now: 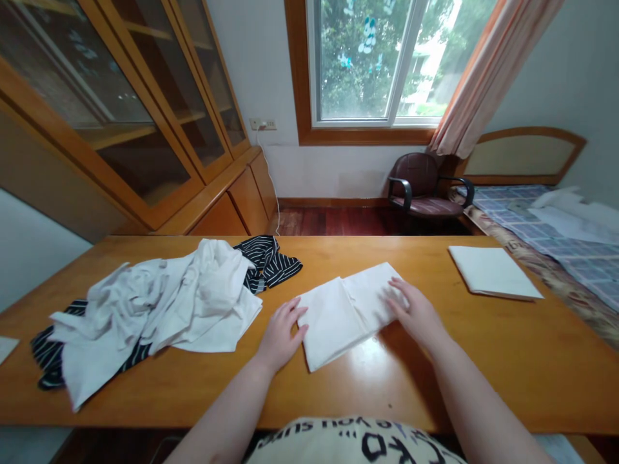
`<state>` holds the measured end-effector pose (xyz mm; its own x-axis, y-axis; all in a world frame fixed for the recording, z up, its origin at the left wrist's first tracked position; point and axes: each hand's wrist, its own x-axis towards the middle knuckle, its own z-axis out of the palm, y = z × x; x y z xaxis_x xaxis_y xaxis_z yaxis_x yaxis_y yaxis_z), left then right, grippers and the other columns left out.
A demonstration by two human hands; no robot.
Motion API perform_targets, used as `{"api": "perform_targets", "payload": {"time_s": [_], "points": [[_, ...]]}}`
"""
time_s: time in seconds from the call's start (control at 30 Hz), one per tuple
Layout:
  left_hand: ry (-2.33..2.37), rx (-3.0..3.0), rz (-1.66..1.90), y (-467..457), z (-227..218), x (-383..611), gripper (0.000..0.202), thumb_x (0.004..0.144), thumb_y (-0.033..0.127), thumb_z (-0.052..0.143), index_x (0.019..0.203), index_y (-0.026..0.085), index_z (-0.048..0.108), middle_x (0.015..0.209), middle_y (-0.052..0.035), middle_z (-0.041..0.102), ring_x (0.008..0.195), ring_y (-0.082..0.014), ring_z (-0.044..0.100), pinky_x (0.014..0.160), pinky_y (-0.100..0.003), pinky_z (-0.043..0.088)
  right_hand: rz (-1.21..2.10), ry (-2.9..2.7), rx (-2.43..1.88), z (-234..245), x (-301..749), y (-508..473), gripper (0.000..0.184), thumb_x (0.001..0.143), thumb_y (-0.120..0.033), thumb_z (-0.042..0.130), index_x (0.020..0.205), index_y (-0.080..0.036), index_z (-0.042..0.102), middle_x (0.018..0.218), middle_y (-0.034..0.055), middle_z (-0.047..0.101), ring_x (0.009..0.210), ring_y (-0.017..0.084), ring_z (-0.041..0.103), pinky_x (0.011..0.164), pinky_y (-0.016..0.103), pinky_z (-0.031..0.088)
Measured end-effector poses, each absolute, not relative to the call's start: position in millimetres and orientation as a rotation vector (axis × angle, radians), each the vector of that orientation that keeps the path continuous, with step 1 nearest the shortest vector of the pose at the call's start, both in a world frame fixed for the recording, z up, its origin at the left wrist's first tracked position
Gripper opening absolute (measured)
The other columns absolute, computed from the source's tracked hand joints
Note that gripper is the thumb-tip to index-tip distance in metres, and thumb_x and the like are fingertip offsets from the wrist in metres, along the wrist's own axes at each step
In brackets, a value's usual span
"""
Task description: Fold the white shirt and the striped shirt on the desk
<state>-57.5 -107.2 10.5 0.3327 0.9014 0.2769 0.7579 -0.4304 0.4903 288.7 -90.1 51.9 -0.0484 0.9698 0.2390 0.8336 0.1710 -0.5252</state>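
Note:
A folded white cloth (329, 322) lies flat on the wooden table in front of me, with a crease running down its middle. Against its left edge rests my left hand (283, 332), fingers apart and their tips touching the fabric. My right hand (418, 312) is over the cloth's right end, its fingers spread and slightly blurred; nothing appears to be gripped. To the left is a loose heap of white clothing (207, 290), lying on black-and-white striped fabric (271, 261).
Another neatly folded white cloth (493, 272) sits on the right of the wooden table (362, 399). Past the far edge stand a glass-fronted cabinet (213, 171), an armchair (420, 180) and a bed (546, 206). A white corner (6, 348) shows at the far left.

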Motion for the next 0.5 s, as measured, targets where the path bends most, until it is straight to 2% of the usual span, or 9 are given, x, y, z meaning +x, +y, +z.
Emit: {"api": "perform_targets", "payload": {"time_s": [0.1,0.17,0.23,0.33,0.4,0.43,0.5], "points": [[1.114,2.527,0.538,-119.6,19.9,-42.9,0.059,0.077,0.043,0.065,0.132,0.027,0.052,0.146,-0.0093,0.042,0.135,-0.0291,0.036,0.112,-0.054,0.025,0.475,-2.360,-1.631,31.0,252.8,-100.3,0.051,0.086,-0.035,0.047,0.134,-0.017,0.051,0.147,0.0130,0.040,0.136,0.025,0.035,0.111,0.046,0.024],[0.993,2.564,0.435,-125.0,22.3,-33.7,0.070,0.072,0.044,0.070,0.136,0.028,0.048,0.147,-0.0087,0.041,0.137,-0.0296,0.033,0.113,-0.056,0.021,0.445,-2.475,-1.709,24.9,235.8,-104.6,0.058,0.085,-0.031,0.046,0.142,-0.017,0.043,0.151,0.0126,0.033,0.138,0.025,0.031,0.112,0.045,0.021],[1.030,2.526,0.452,-126.1,20.2,-29.1,0.060,0.077,0.039,0.065,0.134,0.027,0.050,0.143,-0.0086,0.046,0.136,-0.0276,0.036,0.113,-0.056,0.022,0.396,-2.517,-1.778,26.7,226.9,-106.5,0.064,0.085,-0.034,0.048,0.145,-0.016,0.037,0.152,0.0144,0.028,0.139,0.027,0.029,0.110,0.045,0.022],[1.175,2.340,0.624,-121.1,10.8,-33.3,0.037,0.090,0.028,0.047,0.125,0.027,0.058,0.131,-0.0074,0.059,0.128,-0.0226,0.048,0.111,-0.053,0.028,0.385,-2.566,-1.801,37.3,222.7,-107.5,0.073,0.084,-0.053,0.050,0.145,-0.015,0.038,0.151,0.0195,0.028,0.138,0.032,0.029,0.107,0.045,0.026],[1.355,2.120,0.803,-115.7,2.7,-41.8,0.037,0.094,0.027,0.038,0.124,0.024,0.059,0.124,-0.0077,0.064,0.121,-0.0210,0.054,0.106,-0.047,0.038,0.385,-2.576,-1.814,43.4,221.1,-109.5,0.081,0.079,-0.062,0.054,0.145,-0.017,0.038,0.150,0.0217,0.029,0.137,0.034,0.030,0.104,0.047,0.029],[1.477,2.000,0.895,-112.7,-1.2,-47.1,0.038,0.095,0.028,0.034,0.127,0.023,0.056,0.123,-0.0085,0.064,0.119,-0.0210,0.056,0.103,-0.044,0.042,0.375,-2.571,-1.826,45.0,220.3,-111.1,0.081,0.078,-0.061,0.056,0.144,-0.019,0.039,0.150,0.0219,0.030,0.136,0.035,0.032,0.102,0.047,0.031],[1.727,1.840,1.028,-106.7,-7.8,-57.6,0.045,0.097,0.031,0.029,0.139,0.019,0.042,0.124,-0.0125,0.062,0.116,-0.0225,0.058,0.095,-0.041,0.049,0.333,-2.546,-1.858,45.5,219.5,-115.0,0.070,0.081,-0.050,0.058,0.143,-0.022,0.042,0.148,0.0207,0.036,0.129,0.035,0.043,0.096,0.046,0.037]]}}
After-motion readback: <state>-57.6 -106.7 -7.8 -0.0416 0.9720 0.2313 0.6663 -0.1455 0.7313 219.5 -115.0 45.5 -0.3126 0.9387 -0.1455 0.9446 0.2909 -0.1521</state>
